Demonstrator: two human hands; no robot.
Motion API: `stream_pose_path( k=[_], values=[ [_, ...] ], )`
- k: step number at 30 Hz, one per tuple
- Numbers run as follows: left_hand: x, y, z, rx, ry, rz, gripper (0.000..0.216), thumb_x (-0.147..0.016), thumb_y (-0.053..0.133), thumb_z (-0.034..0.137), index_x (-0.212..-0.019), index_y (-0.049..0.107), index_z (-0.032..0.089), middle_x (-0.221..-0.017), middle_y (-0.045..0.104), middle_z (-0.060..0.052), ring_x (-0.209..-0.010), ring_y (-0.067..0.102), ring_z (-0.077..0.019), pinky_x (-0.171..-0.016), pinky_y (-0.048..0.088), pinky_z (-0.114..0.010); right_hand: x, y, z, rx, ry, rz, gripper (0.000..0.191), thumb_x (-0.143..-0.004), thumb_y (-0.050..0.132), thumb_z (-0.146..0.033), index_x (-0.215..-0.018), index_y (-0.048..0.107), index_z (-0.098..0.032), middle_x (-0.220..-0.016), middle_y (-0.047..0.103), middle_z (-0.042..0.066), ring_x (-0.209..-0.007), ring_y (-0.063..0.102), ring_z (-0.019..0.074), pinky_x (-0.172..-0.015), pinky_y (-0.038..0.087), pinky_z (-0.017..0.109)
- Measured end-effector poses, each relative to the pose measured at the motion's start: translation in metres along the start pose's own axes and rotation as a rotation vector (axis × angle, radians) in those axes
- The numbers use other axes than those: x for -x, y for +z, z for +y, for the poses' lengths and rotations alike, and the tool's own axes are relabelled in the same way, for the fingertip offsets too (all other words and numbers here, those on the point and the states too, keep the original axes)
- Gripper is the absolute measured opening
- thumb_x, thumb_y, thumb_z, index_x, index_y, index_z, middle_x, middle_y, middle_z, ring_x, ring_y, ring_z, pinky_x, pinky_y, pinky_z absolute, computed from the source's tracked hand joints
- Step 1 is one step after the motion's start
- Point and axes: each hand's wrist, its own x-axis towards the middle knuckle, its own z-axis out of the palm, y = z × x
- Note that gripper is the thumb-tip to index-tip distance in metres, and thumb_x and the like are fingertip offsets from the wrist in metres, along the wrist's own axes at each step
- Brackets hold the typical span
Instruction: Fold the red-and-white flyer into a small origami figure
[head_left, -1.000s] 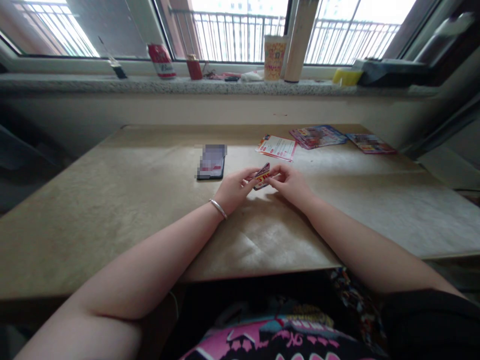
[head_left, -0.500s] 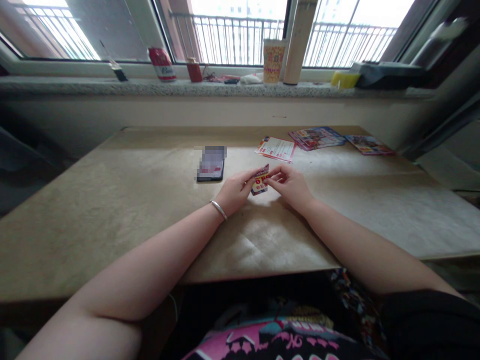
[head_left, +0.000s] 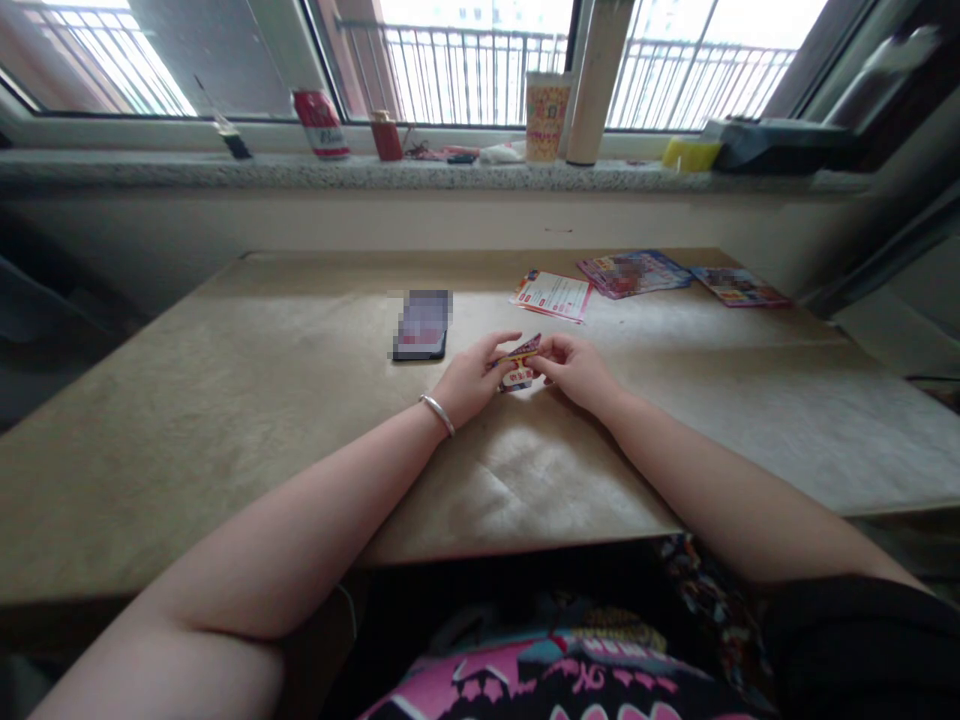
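Note:
A small folded paper flyer, printed in yellow, red and purple, is held between my hands just above the table. My left hand pinches its left side, thumb on top, with the index finger stretched out over it. On the right edge, the thumb and fingers of my right hand are closed. The flyer is tilted, and fingers cover part of its print. Beyond my hands lies a flat sheet with a white printed side.
A phone, partly blurred, lies left of my hands. Colourful flyers are piled at the back right, with another flyer beside them. On the stone windowsill stand a red can, a patterned cup and a tall tube.
The flyer has tipped flatter, and less of its printed face shows. My left index finger has lifted off it, while my right fingers have shifted slightly along the edge.

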Motion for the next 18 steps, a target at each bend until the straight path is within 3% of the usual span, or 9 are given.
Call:
stream_pose_path(
  k=[7, 18],
  values=[
    [0.0005, -0.0013, 0.0070, -0.308, -0.024, 0.050, 0.029, -0.077, 0.066, 0.039, -0.100, 0.067, 0.020, -0.092, 0.072, -0.003, -0.083, 0.066, -0.0210, -0.077, 0.051, -0.032, -0.0005, 0.0022, 0.0015, 0.104, -0.053, 0.016, 0.020, -0.074, 0.067, -0.037, -0.075, 0.059, -0.019, -0.066, 0.064, -0.001, -0.058, 0.058, 0.0113, -0.057, 0.046, 0.024],
    [-0.0032, -0.0008, 0.0020, 0.149, -0.109, 0.133, 0.025, -0.073, 0.070, 0.037, -0.084, 0.066, 0.015, -0.084, 0.071, -0.005, -0.077, 0.065, -0.0182, -0.075, 0.051, -0.031, 0.0059, 0.0062, -0.0042, 0.065, -0.066, -0.086, 0.036, -0.067, 0.073, -0.047, -0.083, 0.062, -0.017, -0.072, 0.066, 0.001, -0.060, 0.055, 0.0105, -0.057, 0.045, 0.024]
  ],
)
